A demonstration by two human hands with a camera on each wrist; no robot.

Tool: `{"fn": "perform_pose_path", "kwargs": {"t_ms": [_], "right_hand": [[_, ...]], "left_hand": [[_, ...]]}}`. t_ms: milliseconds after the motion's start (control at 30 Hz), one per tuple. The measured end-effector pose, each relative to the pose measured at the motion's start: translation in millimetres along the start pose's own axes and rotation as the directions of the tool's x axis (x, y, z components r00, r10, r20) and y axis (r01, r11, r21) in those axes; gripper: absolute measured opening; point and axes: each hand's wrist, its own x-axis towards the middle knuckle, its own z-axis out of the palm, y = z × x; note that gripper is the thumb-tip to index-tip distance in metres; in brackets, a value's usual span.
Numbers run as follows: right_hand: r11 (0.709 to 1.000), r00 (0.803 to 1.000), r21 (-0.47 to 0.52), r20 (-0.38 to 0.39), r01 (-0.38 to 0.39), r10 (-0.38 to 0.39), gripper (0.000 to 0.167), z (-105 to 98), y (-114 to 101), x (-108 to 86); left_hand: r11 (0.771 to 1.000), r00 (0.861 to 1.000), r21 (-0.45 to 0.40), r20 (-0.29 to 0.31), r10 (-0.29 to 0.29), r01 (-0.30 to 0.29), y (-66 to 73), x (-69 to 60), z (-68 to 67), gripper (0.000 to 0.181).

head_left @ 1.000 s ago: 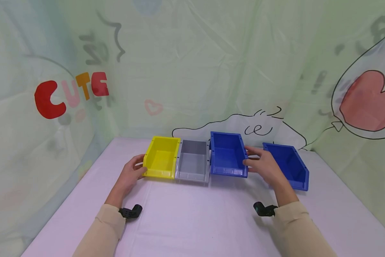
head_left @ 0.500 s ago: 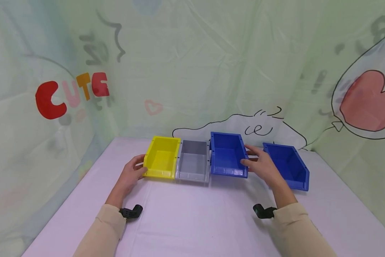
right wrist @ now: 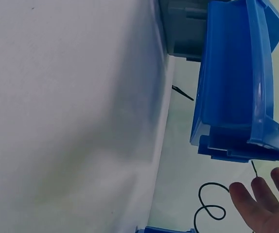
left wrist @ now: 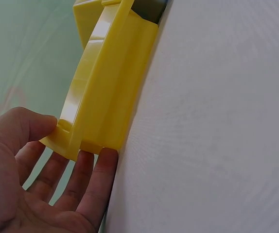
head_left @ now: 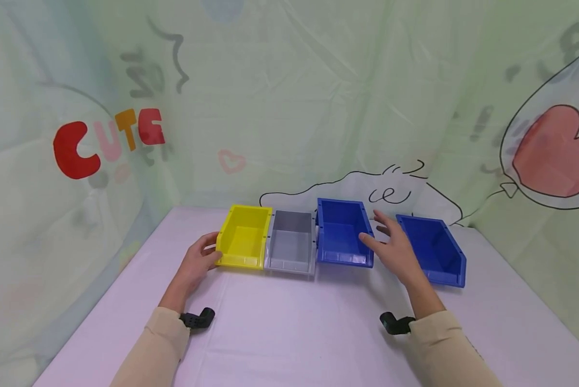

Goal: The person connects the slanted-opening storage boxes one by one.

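Note:
A yellow bin (head_left: 241, 242), a grey bin (head_left: 291, 247) and a blue bin (head_left: 344, 239) stand side by side in the head view. My left hand (head_left: 195, 264) holds the yellow bin's left side, thumb (left wrist: 44, 127) on its front corner and fingertips against its side. The blue bin (right wrist: 229, 73) sits higher than the grey one, its underside off the table in the right wrist view, against the grey bin (right wrist: 187, 29). My right hand (head_left: 397, 250) is just right of it, fingers spread; the right wrist view shows a gap between fingertips and bin.
A second blue bin (head_left: 432, 250) stands on the table (head_left: 289, 333) to the right, partly behind my right hand. Printed cloth (head_left: 289, 107) hangs behind the bins and along both sides.
My right hand has let go of the raised blue bin, its fingers spreading away from the side. The bins and my left hand look unmoved.

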Motion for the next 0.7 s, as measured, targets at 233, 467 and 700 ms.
{"fn": "perform_pose_path", "kwargs": {"t_ms": [233, 467, 700], "right_hand": [[0.990, 0.995, -0.116, -0.055, 0.075, -0.082, 0.077, 5, -10, -0.3], [0.974, 0.991, -0.192, -0.045, 0.117, -0.128, 0.076, 13, -21, -0.6], [0.946, 0.971, -0.232, -0.022, 0.228, -0.239, 0.074, 25, -28, 0.2]], "left_hand": [[1.000, 1.000, 0.003, 0.001, 0.003, -0.003, 0.4, -1.0, 0.0, 0.062], [1.000, 1.000, -0.001, -0.001, -0.002, 0.002, 0.1, -0.4, 0.2, 0.062], [1.000, 1.000, 0.004, 0.002, 0.000, 0.000, 0.1, 0.3, -0.3, 0.063]]}}
